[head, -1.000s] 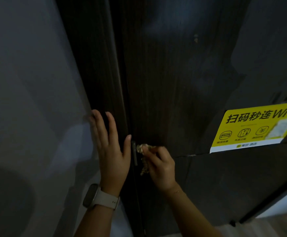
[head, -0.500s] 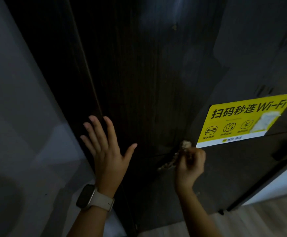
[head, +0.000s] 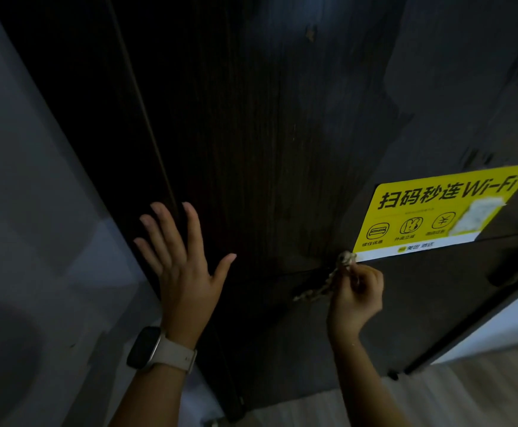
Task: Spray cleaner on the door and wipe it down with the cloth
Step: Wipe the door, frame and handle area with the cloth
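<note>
A dark wooden door (head: 267, 134) fills the middle of the view. My left hand (head: 180, 260), fingers straight and spread, lies against the door near its left edge; a pale watch sits on that wrist. My right hand (head: 358, 294) grips a small crumpled light cloth (head: 341, 266) and holds it to the door just below the lower left corner of a yellow Wi-Fi sticker (head: 442, 208). No spray bottle is in view.
A grey wall (head: 35, 211) runs along the left of the door. A dark door frame edge (head: 479, 315) slants at the right, with a pale wall beyond. Light wood-look floor (head: 436, 402) shows at the bottom right.
My right hand has carried the cloth rightward from the door's left edge across the panel to the sticker's lower corner. My left hand has opened wider and stayed near the left edge.
</note>
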Action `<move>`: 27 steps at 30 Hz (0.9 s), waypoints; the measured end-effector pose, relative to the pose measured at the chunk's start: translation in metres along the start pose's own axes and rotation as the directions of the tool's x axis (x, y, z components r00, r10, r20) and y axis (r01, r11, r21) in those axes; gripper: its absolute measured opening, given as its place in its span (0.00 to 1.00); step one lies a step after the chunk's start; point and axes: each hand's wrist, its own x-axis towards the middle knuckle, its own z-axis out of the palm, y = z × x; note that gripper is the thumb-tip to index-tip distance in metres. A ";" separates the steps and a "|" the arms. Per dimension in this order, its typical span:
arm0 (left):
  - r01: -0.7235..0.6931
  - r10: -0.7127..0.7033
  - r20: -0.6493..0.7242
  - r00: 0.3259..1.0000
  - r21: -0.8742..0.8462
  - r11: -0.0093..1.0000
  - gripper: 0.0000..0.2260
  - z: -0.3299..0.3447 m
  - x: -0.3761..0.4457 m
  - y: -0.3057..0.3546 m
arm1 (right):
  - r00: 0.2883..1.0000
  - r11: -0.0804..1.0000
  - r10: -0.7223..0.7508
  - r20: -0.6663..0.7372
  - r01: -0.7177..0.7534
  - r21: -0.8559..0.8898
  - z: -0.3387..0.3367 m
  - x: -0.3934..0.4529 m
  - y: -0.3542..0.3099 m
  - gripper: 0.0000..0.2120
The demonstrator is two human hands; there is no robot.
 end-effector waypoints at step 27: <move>-0.055 0.053 -0.020 0.998 -0.114 0.992 0.44 0.000 0.009 0.052 | 0.953 0.965 -0.261 0.153 0.256 0.052 0.003 0.085 -0.096 0.01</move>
